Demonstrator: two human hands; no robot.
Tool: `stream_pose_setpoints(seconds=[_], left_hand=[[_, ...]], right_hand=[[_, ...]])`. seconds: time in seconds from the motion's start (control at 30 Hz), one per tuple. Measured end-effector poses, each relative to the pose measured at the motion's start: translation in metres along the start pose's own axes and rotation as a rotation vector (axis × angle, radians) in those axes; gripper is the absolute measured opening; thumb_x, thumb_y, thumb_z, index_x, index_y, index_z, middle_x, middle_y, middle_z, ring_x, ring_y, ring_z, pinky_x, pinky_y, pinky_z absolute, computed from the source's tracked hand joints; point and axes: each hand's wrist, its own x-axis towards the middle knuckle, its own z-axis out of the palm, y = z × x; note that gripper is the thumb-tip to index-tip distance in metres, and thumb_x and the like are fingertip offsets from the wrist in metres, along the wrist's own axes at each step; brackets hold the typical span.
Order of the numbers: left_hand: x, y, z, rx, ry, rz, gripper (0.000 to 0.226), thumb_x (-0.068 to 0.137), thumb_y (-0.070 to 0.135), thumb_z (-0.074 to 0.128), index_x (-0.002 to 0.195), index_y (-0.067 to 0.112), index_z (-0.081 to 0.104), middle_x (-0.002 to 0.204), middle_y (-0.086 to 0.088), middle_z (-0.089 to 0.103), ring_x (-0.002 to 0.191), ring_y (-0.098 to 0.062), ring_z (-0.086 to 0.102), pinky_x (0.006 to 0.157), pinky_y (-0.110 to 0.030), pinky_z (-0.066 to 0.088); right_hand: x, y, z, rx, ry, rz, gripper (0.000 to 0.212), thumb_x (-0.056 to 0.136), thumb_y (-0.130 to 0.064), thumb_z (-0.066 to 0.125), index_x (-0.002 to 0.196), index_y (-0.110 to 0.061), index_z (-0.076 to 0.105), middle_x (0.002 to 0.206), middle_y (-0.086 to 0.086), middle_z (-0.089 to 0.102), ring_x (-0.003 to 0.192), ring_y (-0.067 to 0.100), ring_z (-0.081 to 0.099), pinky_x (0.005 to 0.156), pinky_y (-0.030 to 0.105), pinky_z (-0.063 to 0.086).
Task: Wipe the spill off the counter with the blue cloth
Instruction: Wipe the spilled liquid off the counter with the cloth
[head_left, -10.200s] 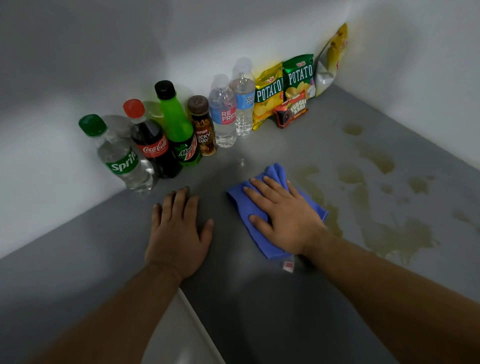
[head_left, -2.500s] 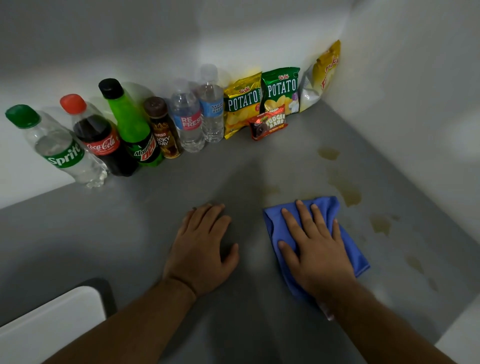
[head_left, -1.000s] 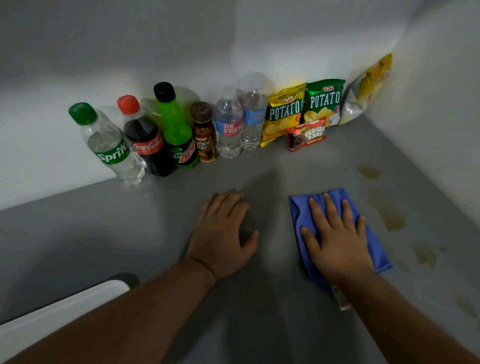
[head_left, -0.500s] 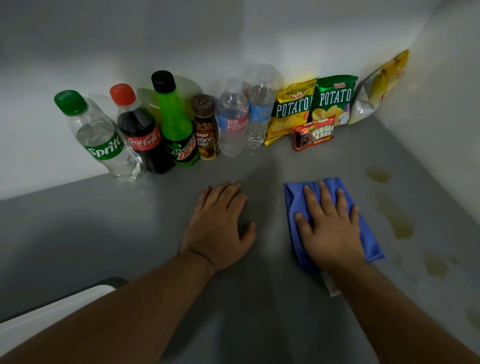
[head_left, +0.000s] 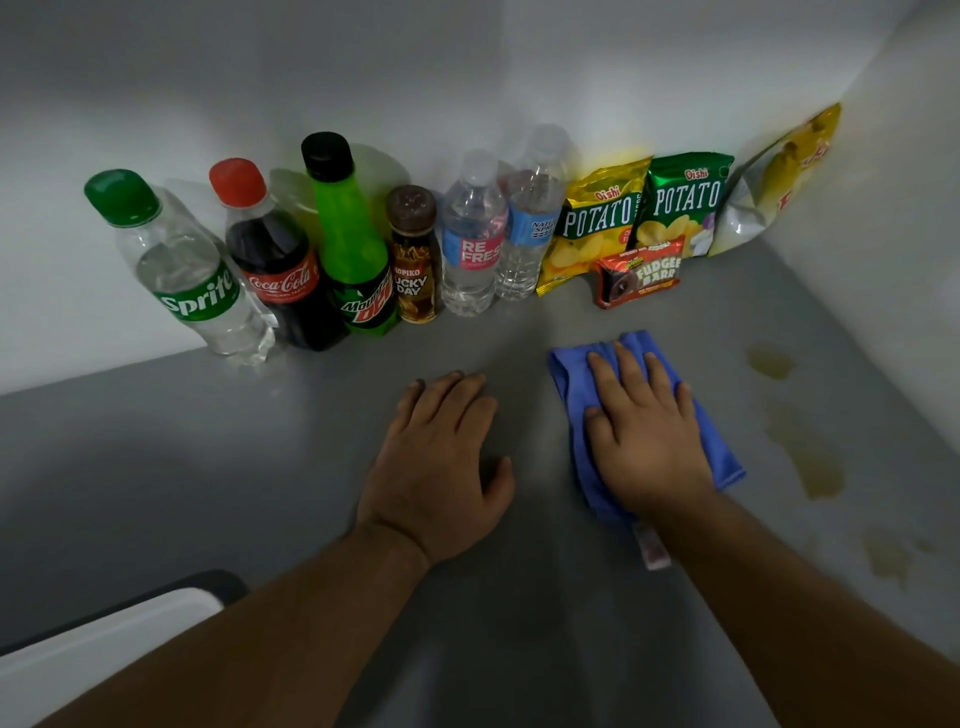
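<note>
The blue cloth (head_left: 569, 371) lies flat on the grey counter (head_left: 260, 441), folded, with a small tag poking out at its near end. My right hand (head_left: 644, 436) presses down on it, palm flat and fingers spread. My left hand (head_left: 441, 462) rests flat on the bare counter just left of the cloth, holding nothing. Yellowish-brown spill patches (head_left: 810, 462) remain on the counter to the right of the cloth, one small spot (head_left: 769, 361) farther back and fainter ones (head_left: 888, 561) nearer me.
Along the back wall stand a Sprite bottle (head_left: 192, 275), Coca-Cola bottle (head_left: 275, 265), Mountain Dew bottle (head_left: 353, 244), a coffee bottle (head_left: 413, 260) and two water bottles (head_left: 475, 239). Snack bags (head_left: 639, 218) fill the corner. A white wall (head_left: 893, 234) bounds the right side. A white object (head_left: 104, 644) sits near left.
Over ten seconds the large spill under and beside the cloth has been wiped away. In the last second my right hand slid the cloth slightly toward the back wall; my left hand stayed flat.
</note>
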Motion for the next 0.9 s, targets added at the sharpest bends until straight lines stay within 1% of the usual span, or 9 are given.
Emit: stream_pose_setpoints(seconds=[0.1, 0.17, 0.23, 0.3, 0.37, 0.43, 0.5, 0.73, 0.9], left_hand=[[0.000, 0.001, -0.001, 0.012, -0.015, -0.008, 0.058, 0.091, 0.048, 0.057, 0.138, 0.014, 0.058, 0.153, -0.007, 0.052, 0.147, -0.028, 0.041, 0.124, -0.055, 0.030], [0.000, 0.001, -0.002, 0.013, -0.017, -0.015, 0.058, 0.090, 0.047, 0.057, 0.137, 0.014, 0.059, 0.153, -0.007, 0.052, 0.147, -0.028, 0.042, 0.123, -0.055, 0.030], [0.000, 0.002, -0.001, 0.009, -0.017, -0.015, 0.058, 0.090, 0.047, 0.056, 0.137, 0.014, 0.059, 0.153, -0.007, 0.052, 0.147, -0.028, 0.041, 0.123, -0.054, 0.030], [0.000, 0.002, -0.001, 0.003, -0.008, -0.013, 0.057, 0.090, 0.047, 0.057, 0.137, 0.014, 0.060, 0.153, -0.007, 0.052, 0.147, -0.028, 0.042, 0.123, -0.054, 0.030], [0.001, 0.002, 0.000, 0.011, -0.005, -0.012, 0.057, 0.090, 0.047, 0.057, 0.136, 0.014, 0.060, 0.153, -0.007, 0.052, 0.146, -0.028, 0.042, 0.123, -0.055, 0.031], [0.001, 0.002, 0.000, 0.011, 0.001, -0.011, 0.056, 0.089, 0.046, 0.058, 0.135, 0.014, 0.060, 0.152, -0.008, 0.053, 0.145, -0.029, 0.043, 0.122, -0.055, 0.032], [0.001, 0.002, 0.000, 0.004, 0.019, -0.005, 0.055, 0.087, 0.044, 0.060, 0.132, 0.012, 0.062, 0.150, -0.009, 0.055, 0.143, -0.030, 0.046, 0.120, -0.057, 0.034], [0.001, 0.002, 0.000, 0.006, 0.001, -0.011, 0.057, 0.088, 0.046, 0.060, 0.134, 0.013, 0.061, 0.150, -0.008, 0.055, 0.144, -0.029, 0.045, 0.121, -0.056, 0.033], [0.001, 0.002, -0.002, 0.010, -0.025, -0.015, 0.058, 0.089, 0.047, 0.057, 0.137, 0.014, 0.059, 0.152, -0.008, 0.053, 0.145, -0.029, 0.044, 0.121, -0.055, 0.033]], right_hand=[[0.022, -0.018, -0.001, -0.033, 0.006, -0.026, 0.062, 0.108, -0.047, 0.021, 0.166, -0.029, 0.007, 0.174, 0.001, -0.002, 0.159, 0.030, -0.007, 0.127, 0.056, -0.002], [0.019, -0.021, 0.001, -0.041, -0.002, -0.139, 0.063, 0.107, -0.049, 0.020, 0.166, -0.029, 0.011, 0.174, 0.001, 0.003, 0.160, 0.030, -0.004, 0.127, 0.055, -0.001], [0.008, -0.014, 0.000, -0.046, -0.023, -0.260, 0.066, 0.102, -0.053, 0.017, 0.165, -0.032, 0.015, 0.174, -0.001, 0.009, 0.160, 0.029, 0.004, 0.128, 0.052, 0.006], [0.004, -0.006, -0.005, -0.058, -0.029, -0.296, 0.068, 0.100, -0.055, 0.019, 0.164, -0.031, 0.020, 0.173, -0.001, 0.016, 0.158, 0.029, 0.014, 0.126, 0.049, 0.017], [0.009, -0.007, -0.008, -0.072, -0.005, -0.266, 0.069, 0.099, -0.055, 0.025, 0.163, -0.030, 0.025, 0.171, 0.001, 0.021, 0.154, 0.030, 0.022, 0.122, 0.047, 0.024], [0.019, -0.016, -0.009, -0.046, 0.042, -0.207, 0.069, 0.095, -0.053, 0.035, 0.159, -0.029, 0.033, 0.169, 0.002, 0.027, 0.148, 0.031, 0.028, 0.117, 0.047, 0.028], [0.030, -0.027, -0.011, -0.007, 0.074, -0.153, 0.069, 0.090, -0.053, 0.040, 0.155, -0.029, 0.039, 0.168, 0.001, 0.030, 0.145, 0.032, 0.030, 0.112, 0.047, 0.029], [0.061, -0.039, -0.016, 0.040, 0.072, -0.113, 0.072, 0.085, -0.054, 0.039, 0.153, -0.028, 0.037, 0.167, 0.003, 0.029, 0.147, 0.038, 0.026, 0.114, 0.054, 0.027], [0.073, -0.041, -0.016, 0.050, 0.088, -0.065, 0.070, 0.089, -0.054, 0.046, 0.153, -0.026, 0.036, 0.167, 0.003, 0.032, 0.148, 0.040, 0.026, 0.114, 0.055, 0.027]])
